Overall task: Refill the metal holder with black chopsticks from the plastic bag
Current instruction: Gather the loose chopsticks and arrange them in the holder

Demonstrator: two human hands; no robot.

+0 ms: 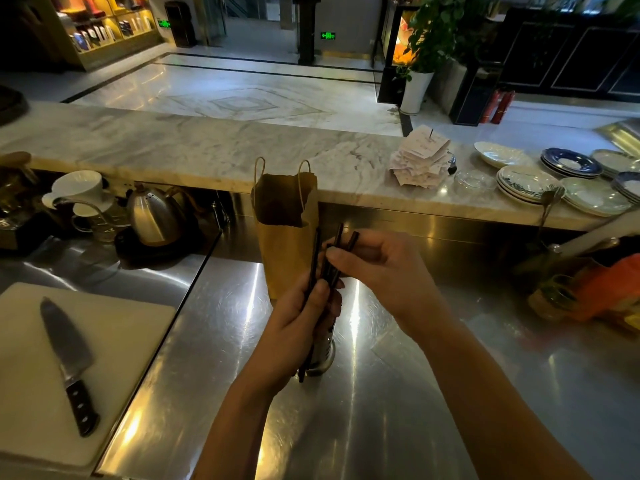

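Over the steel surface [398, 393] we grip a few black chopsticks [334, 252] in both hands, left hand [304, 323] curled round their lower shafts, right hand [377, 268] pinching the upper ends. Beneath them, the metal holder [322, 358] looks barely filled. We see no plastic bag, so most refilling seems left.

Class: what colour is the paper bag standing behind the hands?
Brown paper bag, best seen in the head view.
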